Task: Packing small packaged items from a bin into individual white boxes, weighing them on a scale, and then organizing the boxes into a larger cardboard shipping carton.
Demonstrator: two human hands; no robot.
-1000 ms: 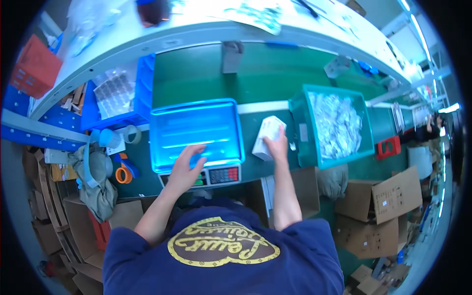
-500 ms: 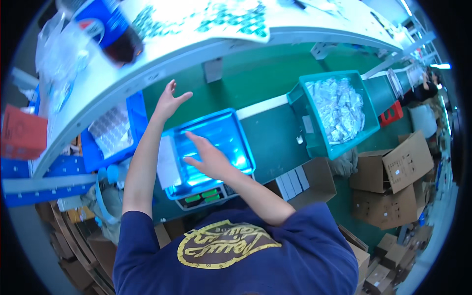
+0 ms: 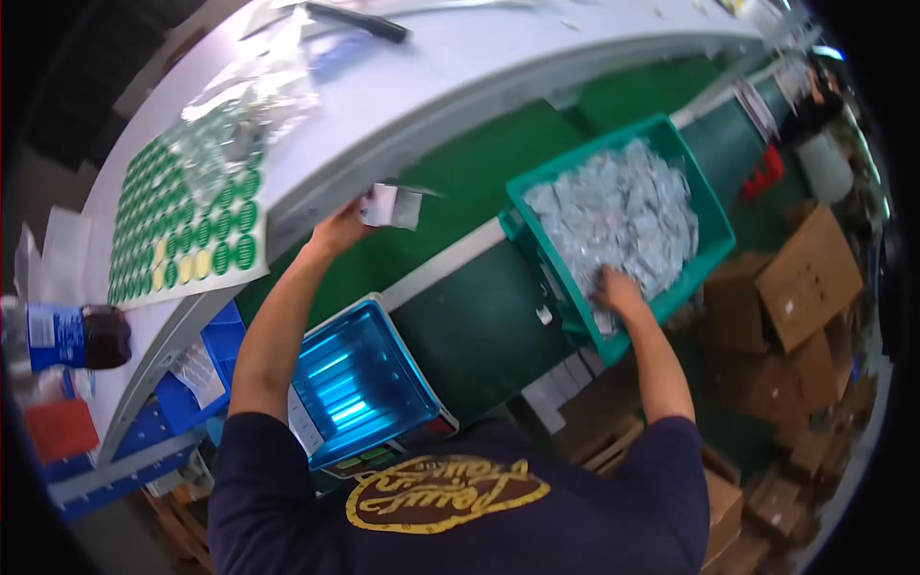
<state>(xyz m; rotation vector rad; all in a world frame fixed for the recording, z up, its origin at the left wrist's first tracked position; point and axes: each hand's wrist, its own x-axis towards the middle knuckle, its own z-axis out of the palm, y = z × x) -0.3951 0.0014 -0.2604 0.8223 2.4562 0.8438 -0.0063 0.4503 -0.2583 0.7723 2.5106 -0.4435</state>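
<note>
My left hand [image 3: 342, 226], raised beside the white table's edge, is closed on a small white box [image 3: 389, 206], whose flap-like end sticks out to the right. At the right, my right hand [image 3: 618, 290] reaches into a green bin [image 3: 711, 225]. Its bent fingers sink among clear plastic packets [image 3: 613, 206] heaped there; what they grip is hidden. Between my arms lies a shiny blue tray [image 3: 359, 369] with nothing in it. It rests on a weighing scale [image 3: 369, 462] with green display panels, partly covered by my shirt.
A sheet of round green stickers [image 3: 206, 225] and a crumpled clear bag [image 3: 254, 105] lie on the white table [image 3: 412, 86]. A drink bottle [image 3: 67, 335] is near its left end. Cardboard boxes [image 3: 805, 287] stand at the right, and a person [image 3: 815, 105] is far off.
My view has swung right. My right hand has moved from over the blue tray into the green bin. My left hand, spread and bare before, now holds the small white box.
</note>
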